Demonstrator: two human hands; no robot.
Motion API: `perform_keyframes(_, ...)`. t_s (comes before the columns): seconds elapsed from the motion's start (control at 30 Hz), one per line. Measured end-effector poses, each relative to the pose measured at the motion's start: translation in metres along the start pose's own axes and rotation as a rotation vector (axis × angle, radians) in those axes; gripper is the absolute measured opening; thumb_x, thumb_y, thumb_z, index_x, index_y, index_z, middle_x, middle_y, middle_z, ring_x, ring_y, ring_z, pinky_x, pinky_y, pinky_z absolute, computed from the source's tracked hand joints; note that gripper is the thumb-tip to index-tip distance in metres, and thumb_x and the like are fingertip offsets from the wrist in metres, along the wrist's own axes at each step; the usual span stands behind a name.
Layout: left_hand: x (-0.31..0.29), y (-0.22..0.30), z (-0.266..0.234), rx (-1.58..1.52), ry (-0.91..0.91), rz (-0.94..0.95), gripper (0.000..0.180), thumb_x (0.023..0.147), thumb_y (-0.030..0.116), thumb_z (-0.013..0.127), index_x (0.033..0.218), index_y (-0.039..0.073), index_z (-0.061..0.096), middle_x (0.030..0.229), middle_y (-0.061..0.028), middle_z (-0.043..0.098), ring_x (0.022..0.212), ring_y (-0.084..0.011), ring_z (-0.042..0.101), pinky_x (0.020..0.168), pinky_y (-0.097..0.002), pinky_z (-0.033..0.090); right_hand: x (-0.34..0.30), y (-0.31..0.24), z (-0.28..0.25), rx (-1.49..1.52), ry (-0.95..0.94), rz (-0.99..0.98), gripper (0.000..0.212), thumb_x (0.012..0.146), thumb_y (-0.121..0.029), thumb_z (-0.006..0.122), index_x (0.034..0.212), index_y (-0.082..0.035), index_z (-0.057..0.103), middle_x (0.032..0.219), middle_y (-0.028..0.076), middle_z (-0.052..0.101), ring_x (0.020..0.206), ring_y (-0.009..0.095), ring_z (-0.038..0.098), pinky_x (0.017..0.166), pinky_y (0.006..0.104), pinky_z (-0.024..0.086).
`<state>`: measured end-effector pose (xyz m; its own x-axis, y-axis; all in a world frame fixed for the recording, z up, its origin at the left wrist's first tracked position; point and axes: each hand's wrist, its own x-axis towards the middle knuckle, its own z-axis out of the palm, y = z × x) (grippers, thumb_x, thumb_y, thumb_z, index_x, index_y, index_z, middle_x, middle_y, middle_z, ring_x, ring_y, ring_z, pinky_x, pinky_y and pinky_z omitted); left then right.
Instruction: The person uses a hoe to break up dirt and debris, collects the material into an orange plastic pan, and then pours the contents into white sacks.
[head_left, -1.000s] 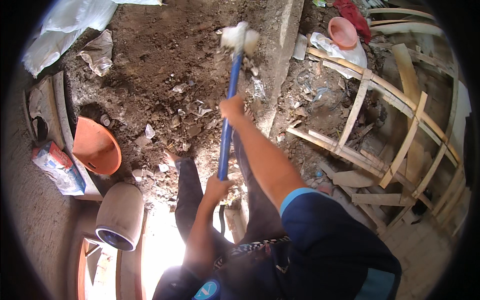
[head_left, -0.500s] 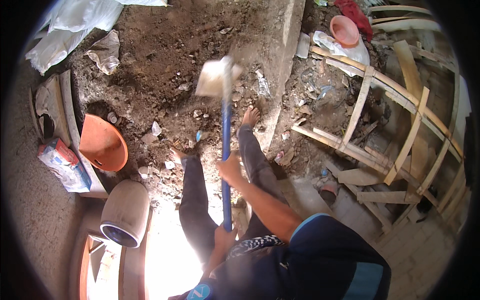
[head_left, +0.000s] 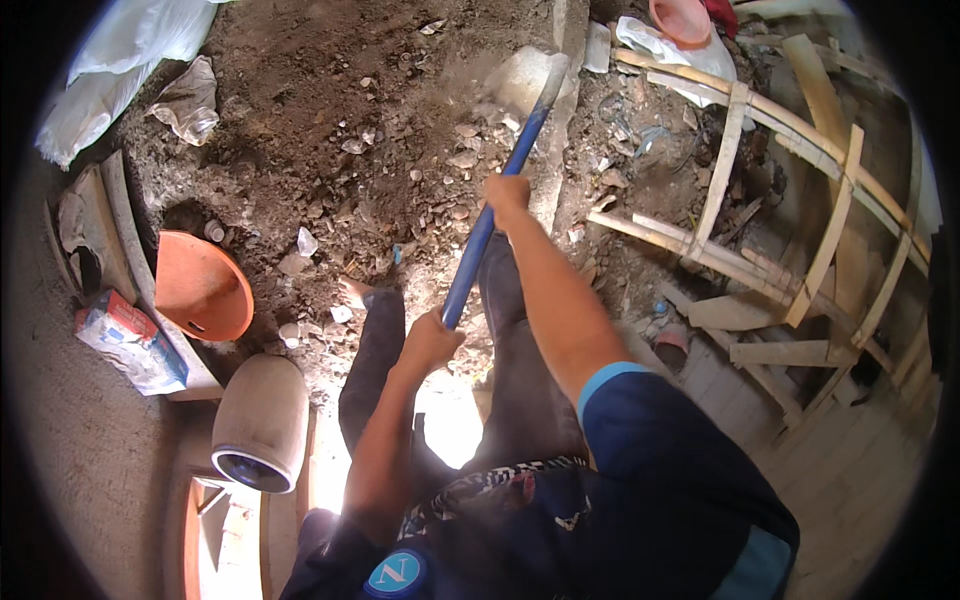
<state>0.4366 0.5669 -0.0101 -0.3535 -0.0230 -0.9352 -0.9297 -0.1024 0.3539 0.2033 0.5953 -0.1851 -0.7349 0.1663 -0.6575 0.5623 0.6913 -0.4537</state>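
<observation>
A hoe with a long blue handle (head_left: 478,250) slants up and to the right across the middle. Its pale blade (head_left: 527,82) rests low against the soil, beside the edge of a concrete strip (head_left: 548,190). Close to the handle's lower end, my left hand (head_left: 432,342) is wrapped round it. Farther up, my right hand (head_left: 508,195) also grips the shaft. Around the blade lies brown soil (head_left: 300,100) with loose stones and rubble. Part of the blade blends with the dusty ground.
To the left are an orange plastic scoop (head_left: 205,290), a printed bag (head_left: 135,345) and a pale rounded container (head_left: 262,415). White sacks (head_left: 140,45) lie at the far left. A broken bamboo frame (head_left: 720,170) covers the right side, below a pink basin (head_left: 680,18).
The hoe has swung right and away from me, its blade coming down by the concrete strip. Both my hands have moved forward with the handle.
</observation>
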Motion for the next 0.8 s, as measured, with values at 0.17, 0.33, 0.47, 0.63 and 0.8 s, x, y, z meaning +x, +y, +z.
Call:
perform_keyframes(0.17, -0.048, -0.059, 0.000, -0.384, 0.035, -0.150, 0.019, 0.072, 0.008, 0.071, 0.084, 0.001, 0.058, 0.064, -0.0102, 0.060, 0.054, -0.0197, 0.061, 0.048, -0.0346, 0.047, -0.114, -0.018, 0.016, -0.233, -0.189, 0.027, 0.032, 0.075, -0.010, 0.061, 0.099, 0.010, 0.059, 0.089, 0.026, 0.066, 0.077, 0.037, 0.068, 0.068, 0.0438, 0.055)
perform_keyframes(0.33, -0.147, -0.121, 0.004, -0.494, -0.037, -0.380, 0.017, 0.071, 0.004, 0.069, 0.081, 0.003, 0.056, 0.062, -0.0076, 0.059, 0.048, -0.0171, 0.057, 0.043, -0.0314, 0.044, -0.205, 0.074, 0.037, -0.381, -0.319, 0.039, 0.035, 0.078, -0.014, 0.061, 0.103, 0.007, 0.050, 0.084, 0.026, 0.065, 0.073, 0.036, 0.067, 0.066, 0.0450, 0.055)
perform_keyframes(0.47, -0.248, -0.137, 0.034, -0.269, 0.095, -0.470, 0.026, 0.068, 0.013, 0.074, 0.089, 0.003, 0.065, 0.075, -0.0113, 0.066, 0.070, -0.0220, 0.067, 0.066, -0.0350, 0.052, -0.305, 0.102, -0.009, -0.230, -0.535, 0.297, 0.037, 0.074, -0.006, 0.060, 0.103, 0.009, 0.044, 0.071, 0.019, 0.060, 0.049, 0.026, 0.062, 0.045, 0.0391, 0.051)
perform_keyframes(0.63, -0.225, -0.103, 0.044, -0.251, 0.196, -0.375, 0.034, 0.070, 0.018, 0.070, 0.099, 0.001, 0.067, 0.088, -0.0187, 0.070, 0.085, -0.0324, 0.069, 0.077, -0.0394, 0.052, -0.276, 0.062, -0.024, -0.225, -0.554, 0.252, 0.039, 0.076, -0.009, 0.060, 0.106, 0.008, 0.043, 0.069, 0.017, 0.060, 0.050, 0.025, 0.062, 0.046, 0.0371, 0.050)
perform_keyframes(0.8, -0.019, -0.047, 0.029, -0.155, 0.293, 0.111, 0.030, 0.073, 0.020, 0.064, 0.095, 0.000, 0.060, 0.083, -0.0222, 0.065, 0.084, -0.0423, 0.063, 0.075, -0.0479, 0.049, -0.074, -0.014, 0.042, -0.388, -0.190, -0.318, 0.050, 0.079, -0.012, 0.067, 0.119, 0.004, 0.041, 0.093, 0.023, 0.063, 0.078, 0.030, 0.067, 0.064, 0.0361, 0.055)
